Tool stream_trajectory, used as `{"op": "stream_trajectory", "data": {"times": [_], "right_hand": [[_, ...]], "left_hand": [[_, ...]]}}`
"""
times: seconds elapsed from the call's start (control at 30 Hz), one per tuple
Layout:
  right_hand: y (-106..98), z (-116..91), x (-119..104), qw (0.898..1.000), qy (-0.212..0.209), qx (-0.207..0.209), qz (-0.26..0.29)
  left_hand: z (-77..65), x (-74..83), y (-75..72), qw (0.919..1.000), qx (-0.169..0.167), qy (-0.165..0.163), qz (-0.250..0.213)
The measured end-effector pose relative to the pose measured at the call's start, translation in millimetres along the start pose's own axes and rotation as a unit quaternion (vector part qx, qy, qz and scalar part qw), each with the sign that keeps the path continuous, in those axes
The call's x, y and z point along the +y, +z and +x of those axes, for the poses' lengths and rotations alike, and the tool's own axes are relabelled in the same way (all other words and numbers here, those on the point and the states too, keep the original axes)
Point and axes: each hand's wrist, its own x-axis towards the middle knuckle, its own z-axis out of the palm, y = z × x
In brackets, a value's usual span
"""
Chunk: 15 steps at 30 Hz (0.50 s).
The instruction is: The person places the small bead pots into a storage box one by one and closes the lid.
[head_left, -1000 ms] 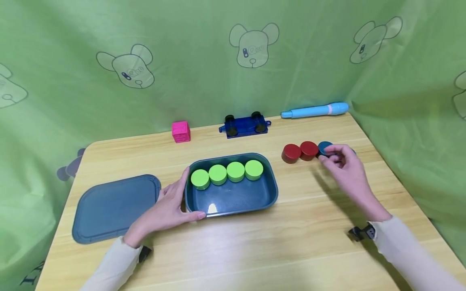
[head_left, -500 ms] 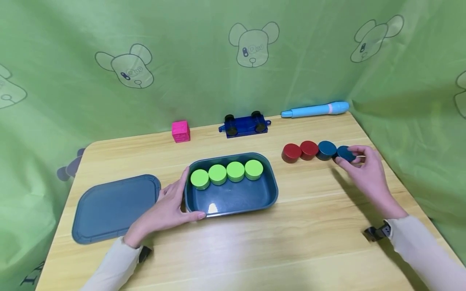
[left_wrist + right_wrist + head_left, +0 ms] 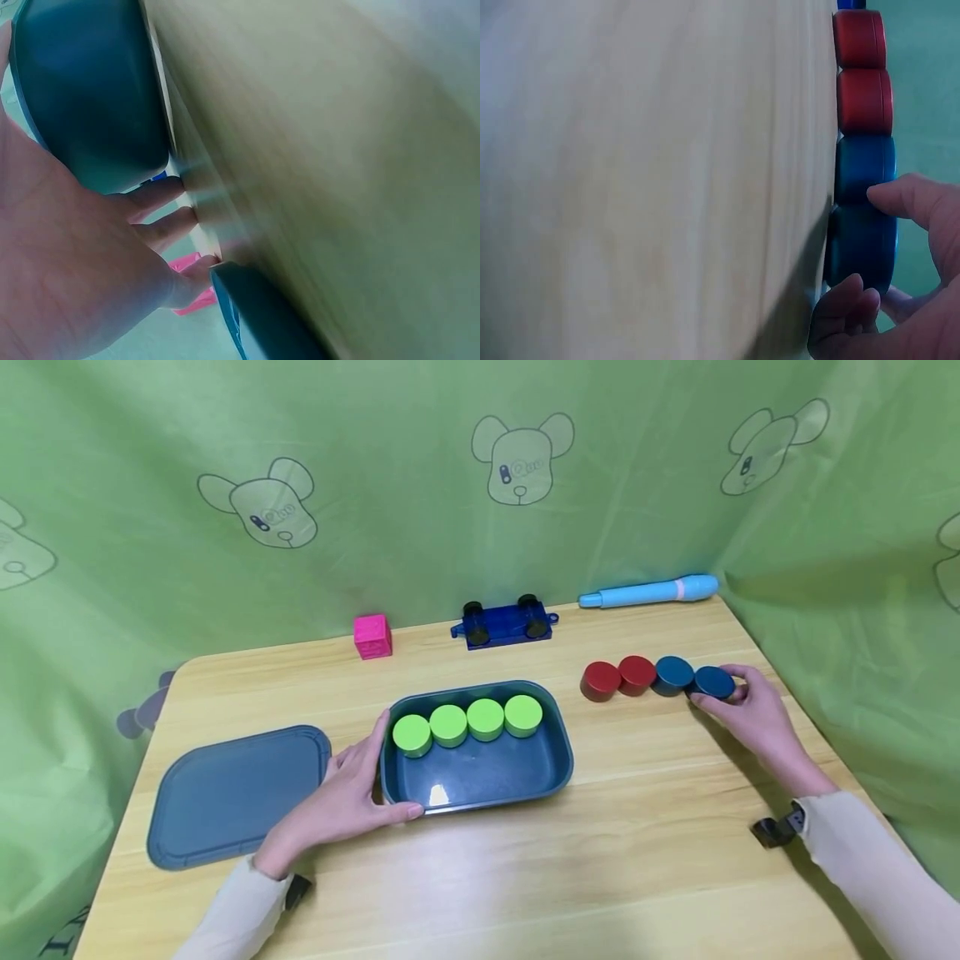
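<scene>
My left hand rests against the left end of a dark blue-grey open box, its thumb along the front edge and index finger toward the back corner. Inside the box, several light-green round tins stand in a row along the back wall. At the right, my right hand pinches the rightmost blue tin between thumb and fingers. That tin stands on the table, touching another blue tin. Two red tins continue the row leftward.
A flat blue-grey lid lies left of the box. Along the back edge sit a pink cube, a blue toy car chassis with dark wheels, and a light-blue toy microphone. A green printed curtain encloses the wooden table.
My right hand has moved right from the inner blue tin to the outermost one, uncovering the inner tin. My left hand and the box stay in place.
</scene>
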Motion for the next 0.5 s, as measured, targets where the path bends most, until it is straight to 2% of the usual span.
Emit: {"op": "stream_trajectory", "data": {"times": [0.27,0.5], "right_hand": [[-3.5,0.3,4.8,1.000,0.009,-0.007,-0.004],[-4.5,-3.8,1.4,1.000,0.010,0.017,0.004]], "left_hand": [[0.5,-1.0,0.5,1.0000,-0.003,0.001,0.002],[1.0,-1.4,0.4,1.0000,-0.003,-0.002,-0.002]]}}
